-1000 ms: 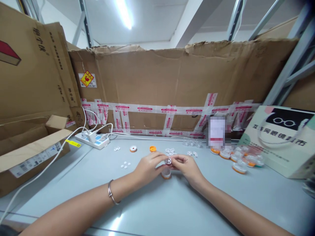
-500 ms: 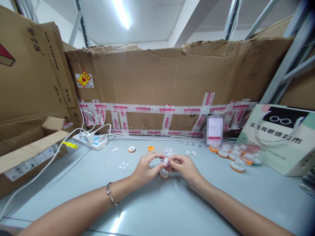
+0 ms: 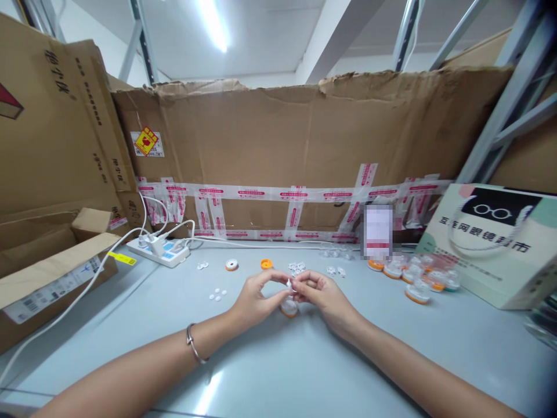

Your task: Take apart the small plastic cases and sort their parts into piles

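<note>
Between the fingertips of both hands is a small white plastic part (image 3: 289, 284), partly covered by the fingers. My left hand (image 3: 259, 296) pinches it from the left, thumb below and forefinger above. From the right, my right hand (image 3: 324, 296) closes its thumb and fingers on the same part. Just under the fingertips, a clear round piece with an orange base (image 3: 289, 307) rests on the table. Beyond the hands lie a cluster of small white parts with dark marks (image 3: 297, 267) and an orange ring-shaped piece (image 3: 266, 264).
Small white discs (image 3: 218, 294) and a white-and-orange round piece (image 3: 232, 265) lie to the left. At the right are several clear domed pieces with coloured bases (image 3: 418, 292), beside a paper bag (image 3: 491, 249). A power strip (image 3: 159, 249) and an open carton (image 3: 56, 278) stand at the left.
The small white part has turned in the fingers and now shows a narrow edge instead of its broader face. Both hands stay in nearly the same place; the view has shifted slightly.
</note>
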{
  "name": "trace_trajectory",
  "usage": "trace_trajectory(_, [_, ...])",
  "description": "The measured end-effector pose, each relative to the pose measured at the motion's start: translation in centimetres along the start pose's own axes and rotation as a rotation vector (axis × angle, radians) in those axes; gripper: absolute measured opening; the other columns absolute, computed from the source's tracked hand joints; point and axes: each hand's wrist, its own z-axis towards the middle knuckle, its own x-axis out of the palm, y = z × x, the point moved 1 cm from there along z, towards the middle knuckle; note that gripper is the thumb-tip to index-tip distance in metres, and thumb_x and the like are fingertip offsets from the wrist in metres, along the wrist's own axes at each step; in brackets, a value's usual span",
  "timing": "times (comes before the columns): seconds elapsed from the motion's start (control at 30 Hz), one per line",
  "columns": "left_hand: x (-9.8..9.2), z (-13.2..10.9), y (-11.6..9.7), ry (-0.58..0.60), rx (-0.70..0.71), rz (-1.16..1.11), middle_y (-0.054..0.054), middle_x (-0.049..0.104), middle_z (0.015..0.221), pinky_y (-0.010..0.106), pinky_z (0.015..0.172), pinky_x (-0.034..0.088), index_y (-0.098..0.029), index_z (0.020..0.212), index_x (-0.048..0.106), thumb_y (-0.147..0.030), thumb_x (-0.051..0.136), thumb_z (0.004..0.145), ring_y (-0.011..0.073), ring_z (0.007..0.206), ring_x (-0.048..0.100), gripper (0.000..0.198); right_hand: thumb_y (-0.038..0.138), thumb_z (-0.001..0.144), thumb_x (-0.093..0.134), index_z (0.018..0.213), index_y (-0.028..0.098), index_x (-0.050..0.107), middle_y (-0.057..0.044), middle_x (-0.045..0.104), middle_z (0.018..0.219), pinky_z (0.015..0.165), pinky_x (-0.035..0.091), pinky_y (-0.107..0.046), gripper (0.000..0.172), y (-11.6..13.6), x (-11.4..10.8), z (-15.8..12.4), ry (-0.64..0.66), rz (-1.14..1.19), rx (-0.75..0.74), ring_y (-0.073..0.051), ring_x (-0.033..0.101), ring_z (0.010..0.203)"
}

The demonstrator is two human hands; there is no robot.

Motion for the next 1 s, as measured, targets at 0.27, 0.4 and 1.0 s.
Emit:
trace_trajectory(0.27, [-0.1, -0.1, 0.2, -0.055, 0.020, 0.044, 0.004, 0.066, 0.087, 0.027, 0.080, 0.047, -0.015, 0.088, 0.060, -0.021, 0.058, 0.076, 0.0152, 0.083, 0.061, 0.014, 0.043, 0.057, 0.071, 0.061, 0.017, 0.050, 0.004, 0.056, 0.055, 0.055, 0.039, -0.022, 0.033, 0.3, -0.1, 0.1, -0.127, -0.138, -0.140, -0.010, 0.050, 0.054])
trace_trajectory(0.4, [-0.6, 0.2, 0.5, -0.133, -0.052, 0.015, 0.004, 0.065, 0.088, 0.028, 0.081, 0.047, -0.016, 0.088, 0.060, -0.021, 0.057, 0.076, 0.0148, 0.084, 0.060, 0.013, 0.043, 0.058, 0.070, 0.060, 0.018, 0.049, 0.003, 0.056, 0.054, 0.056, 0.039, -0.023, 0.033, -0.1, -0.5, 0.3, -0.202, -0.172, -0.154, -0.010, 0.050, 0.054])
trace_trajectory(1.0, [-1.2, -0.2, 1.4, -0.080, -0.224, -0.206, 0.006, 0.062, 0.088, 0.028, 0.077, 0.047, -0.014, 0.090, 0.054, -0.027, 0.058, 0.076, 0.0139, 0.079, 0.058, 0.019, 0.034, 0.063, 0.062, 0.064, 0.013, 0.067, -0.007, 0.068, 0.064, 0.058, 0.043, -0.027, 0.021, -1.0, -5.4, 6.9, -0.223, -0.730, -0.190, -0.018, 0.059, 0.061])
